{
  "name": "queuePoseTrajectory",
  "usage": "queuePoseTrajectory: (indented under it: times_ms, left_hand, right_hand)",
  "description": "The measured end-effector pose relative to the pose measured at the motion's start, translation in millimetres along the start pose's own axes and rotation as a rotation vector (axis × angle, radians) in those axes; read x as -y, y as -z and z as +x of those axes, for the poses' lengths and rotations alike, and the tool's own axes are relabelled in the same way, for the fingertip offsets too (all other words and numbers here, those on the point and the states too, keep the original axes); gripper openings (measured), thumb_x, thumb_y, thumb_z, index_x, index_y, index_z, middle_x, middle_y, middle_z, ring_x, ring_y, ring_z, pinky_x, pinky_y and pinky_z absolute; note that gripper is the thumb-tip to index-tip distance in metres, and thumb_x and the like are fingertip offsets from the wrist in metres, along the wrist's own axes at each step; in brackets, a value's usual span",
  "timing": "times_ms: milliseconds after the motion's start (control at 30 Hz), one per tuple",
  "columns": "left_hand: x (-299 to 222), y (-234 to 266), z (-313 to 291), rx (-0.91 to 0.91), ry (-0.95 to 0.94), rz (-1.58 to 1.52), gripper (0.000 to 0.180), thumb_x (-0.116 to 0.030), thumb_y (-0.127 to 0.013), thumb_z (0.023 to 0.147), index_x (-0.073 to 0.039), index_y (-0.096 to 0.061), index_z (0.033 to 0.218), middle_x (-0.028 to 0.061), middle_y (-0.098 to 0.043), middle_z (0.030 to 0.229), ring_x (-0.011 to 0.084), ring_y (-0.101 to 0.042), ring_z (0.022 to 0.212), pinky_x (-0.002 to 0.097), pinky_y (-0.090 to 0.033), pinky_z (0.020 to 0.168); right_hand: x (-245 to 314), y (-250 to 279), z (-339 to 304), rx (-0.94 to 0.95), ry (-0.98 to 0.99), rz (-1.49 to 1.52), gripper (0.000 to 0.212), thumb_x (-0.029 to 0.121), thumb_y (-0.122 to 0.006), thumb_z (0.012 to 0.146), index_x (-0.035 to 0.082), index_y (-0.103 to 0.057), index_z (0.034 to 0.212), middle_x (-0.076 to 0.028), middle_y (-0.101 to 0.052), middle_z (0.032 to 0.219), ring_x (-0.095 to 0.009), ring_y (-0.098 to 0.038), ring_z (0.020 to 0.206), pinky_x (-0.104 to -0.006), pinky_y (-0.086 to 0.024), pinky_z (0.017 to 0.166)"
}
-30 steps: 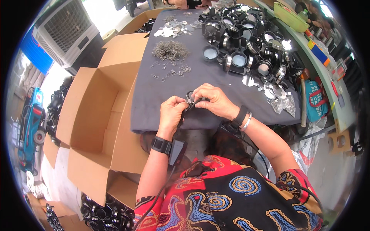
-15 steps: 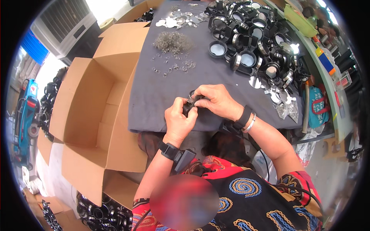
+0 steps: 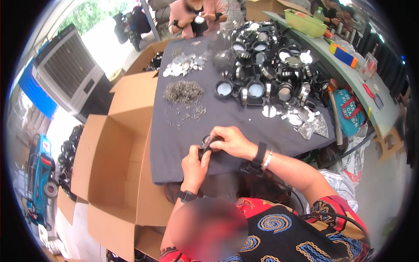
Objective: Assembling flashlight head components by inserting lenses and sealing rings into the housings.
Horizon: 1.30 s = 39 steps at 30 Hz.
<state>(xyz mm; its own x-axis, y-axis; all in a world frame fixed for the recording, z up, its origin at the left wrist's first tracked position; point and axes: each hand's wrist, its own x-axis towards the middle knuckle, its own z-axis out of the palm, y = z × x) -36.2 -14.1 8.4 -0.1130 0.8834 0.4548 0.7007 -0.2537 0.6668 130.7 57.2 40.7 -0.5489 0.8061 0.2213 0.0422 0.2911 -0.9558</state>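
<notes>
View has tilted up, bringing in a co-worker [image 3: 199,27] at twelve o'clock; left hand [image 3: 194,169] and right hand [image 3: 235,142] still pinch the black part [image 3: 204,150], handling apparently unfinished.

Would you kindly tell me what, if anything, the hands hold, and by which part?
The left hand and right hand hold a black piece; exactly where is hidden.

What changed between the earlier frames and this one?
The view has tilted up: the table and open box sit lower in the picture, and a co-worker beyond the table shows more fully, with a round part. Nothing was visibly taken up or let go: the left hand and right hand still hold the black part. The small-metal pile looks unchanged.
</notes>
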Motion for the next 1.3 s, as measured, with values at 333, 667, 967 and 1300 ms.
queuePoseTrajectory:
  times_ms: [333, 667, 967, 1300]
  left_hand:
    - [-61.3, 18.5, 130.6, 0.218, 0.286, -0.86, 0.024, -0.018, -0.056, 0.091, 0.003, -0.056, 0.104, 0.0111, -0.061, 0.085, 0.0149, -0.059, 0.069, 0.0282, -0.046, 0.057]
    - [-28.7, 39.1, 120.3, 0.238, 0.259, -0.507, 0.054, -0.024, -0.06, 0.089, 0.001, -0.045, 0.134, 0.0183, -0.056, 0.123, 0.0216, -0.062, 0.1, 0.0319, -0.049, 0.083]
    - [97.5, 283.2, -162.2, -0.455, 0.971, -0.211, 0.016, -0.012, -0.055, 0.089, 0.002, -0.062, 0.088, 0.0087, -0.063, 0.071, 0.017, -0.063, 0.058, 0.0262, -0.051, 0.055]
    - [72.5, 265.3, -484.5, -0.472, 1.724, 0.269, 0.03, -0.012, -0.068, 0.074, -0.002, -0.068, 0.102, 0.0111, -0.065, 0.07, 0.0181, -0.06, 0.048, 0.0314, -0.047, 0.04]
  right_hand:
    - [-24.2, 28.4, -67.6, -0.354, 0.088, -0.384, 0.015, 0.008, -0.067, 0.08, 0.001, -0.054, 0.085, -0.01, -0.058, 0.075, -0.023, -0.055, 0.063, -0.0316, -0.045, 0.061]
    - [-27.1, 30.5, -68.5, -0.278, 0.25, -0.588, 0.016, 0.005, -0.067, 0.075, 0.003, -0.054, 0.084, -0.011, -0.058, 0.075, -0.03, -0.058, 0.068, -0.0364, -0.046, 0.06]
    - [-10.0, 24.7, -62.5, -0.276, 0.169, -0.479, 0.009, 0.0, -0.061, 0.08, 0.0, -0.061, 0.089, -0.007, -0.06, 0.08, -0.016, -0.058, 0.071, -0.0285, -0.047, 0.065]
    - [-50.2, 38.0, -61.7, -0.158, 0.085, -0.415, 0.009, 0.004, -0.06, 0.09, -0.001, -0.057, 0.097, -0.001, -0.057, 0.089, -0.009, -0.052, 0.083, -0.023, -0.044, 0.078]
